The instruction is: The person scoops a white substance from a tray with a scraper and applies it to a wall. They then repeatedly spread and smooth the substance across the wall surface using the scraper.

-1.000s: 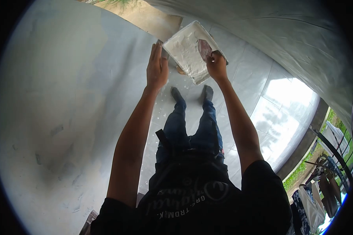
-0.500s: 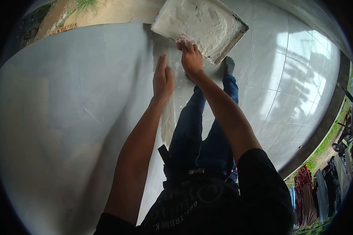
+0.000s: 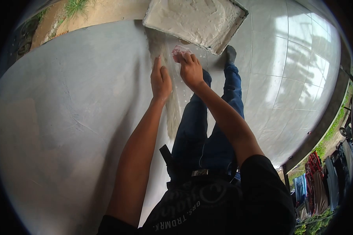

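Head view: my scraper [image 3: 179, 54] is now clear of the tray [image 3: 225, 36].
Half a second ago the scraper overlapped the tray's near edge; now it shows apart from it, at 12 o'clock, between the tray and the wall [image 3: 70, 117], so I judge the loading stroke over. My right hand [image 3: 191, 70], just past 12, is closed, thumb and fingers pinching the scraper. My left hand [image 3: 161, 82], at 11 o'clock, has barely shifted: fingers straight and close together, thumb alongside. I cannot tell whether it grips anything or touches the wall. The tray, spread with pale paste [image 3: 192, 17], lies toward 12 to 1; the wall fills 9 o'clock, with a rough strip [image 3: 172, 117] along its edge.
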### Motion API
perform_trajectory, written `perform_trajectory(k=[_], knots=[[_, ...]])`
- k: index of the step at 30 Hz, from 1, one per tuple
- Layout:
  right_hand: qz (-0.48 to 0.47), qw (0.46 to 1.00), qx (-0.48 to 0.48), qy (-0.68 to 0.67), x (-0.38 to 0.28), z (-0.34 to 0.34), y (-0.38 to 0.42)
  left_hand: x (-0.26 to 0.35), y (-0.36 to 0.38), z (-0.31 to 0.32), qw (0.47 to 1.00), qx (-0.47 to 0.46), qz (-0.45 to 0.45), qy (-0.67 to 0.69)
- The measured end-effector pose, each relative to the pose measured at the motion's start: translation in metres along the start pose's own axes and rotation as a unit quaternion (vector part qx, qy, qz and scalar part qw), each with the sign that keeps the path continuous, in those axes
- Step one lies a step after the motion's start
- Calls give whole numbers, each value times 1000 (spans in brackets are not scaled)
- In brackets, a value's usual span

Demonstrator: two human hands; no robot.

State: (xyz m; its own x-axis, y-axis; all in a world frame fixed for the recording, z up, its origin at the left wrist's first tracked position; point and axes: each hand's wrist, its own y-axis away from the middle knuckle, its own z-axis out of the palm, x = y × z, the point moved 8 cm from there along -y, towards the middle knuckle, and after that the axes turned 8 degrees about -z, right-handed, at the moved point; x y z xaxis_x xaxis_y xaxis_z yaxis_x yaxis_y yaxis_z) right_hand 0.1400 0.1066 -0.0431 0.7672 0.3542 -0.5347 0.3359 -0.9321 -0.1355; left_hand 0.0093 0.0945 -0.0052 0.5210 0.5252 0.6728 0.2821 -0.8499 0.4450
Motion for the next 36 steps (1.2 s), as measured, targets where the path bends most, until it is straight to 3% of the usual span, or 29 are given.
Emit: perform_trajectory(k=[2,4,5,6,7,8,10,11,12,14,18,23,26,27,28,30,31,32,33,36], knots=[[45,994,-33,-91,-1,0,18,1,1,-1,1000,-4,-10,-4],[97,983,17,-156,8,-8,23,4,-1,-2,1000,0,-4,-5],[245,932,-13,-268,32,-2,30,6,-1,-4,1000,4,0,-7],[385,845,-42,-368,46,8,42,6,-3,-4,1000,3,0,-8],[473,614,100,-624,45,12,37,7,-5,-4,1000,3,-4,-11],[475,613,102,-623,50,9,29,8,-7,-2,1000,2,-7,-13],[522,408,218,-717,65,19,20,10,-11,0,1000,-5,-1,-5],[523,376,232,-729,71,35,16,12,-13,1,1000,-8,2,3],[524,375,234,-728,72,49,18,13,-12,3,1000,-11,3,2],[534,304,285,-735,66,76,22,15,-13,8,1000,-23,4,1],[580,295,273,-708,45,113,49,6,-10,11,1000,-13,2,-15],[584,275,304,-701,21,104,73,1,-6,10,1000,-19,-6,-7],[630,289,250,-676,13,108,106,3,-4,8,999,-31,-8,-6],[648,358,228,-632,14,95,117,4,-3,6,999,-32,-8,-5],[648,359,229,-631,14,84,120,4,-3,5,999,-32,-10,1],[518,637,146,-552,34,46,104,3,-6,5,999,-32,-12,6],[436,800,91,-402,47,12,89,1,-7,4,999,-31,-15,1],[313,915,54,-250,50,-30,61,-1,-7,4,999,-29,-19,-4],[252,928,73,-264,54,-57,40,-3,-7,3,999,-29,-22,-4],[123,980,7,-159,82,-90,4,-5,-8,6,999,-36,-24,9]])
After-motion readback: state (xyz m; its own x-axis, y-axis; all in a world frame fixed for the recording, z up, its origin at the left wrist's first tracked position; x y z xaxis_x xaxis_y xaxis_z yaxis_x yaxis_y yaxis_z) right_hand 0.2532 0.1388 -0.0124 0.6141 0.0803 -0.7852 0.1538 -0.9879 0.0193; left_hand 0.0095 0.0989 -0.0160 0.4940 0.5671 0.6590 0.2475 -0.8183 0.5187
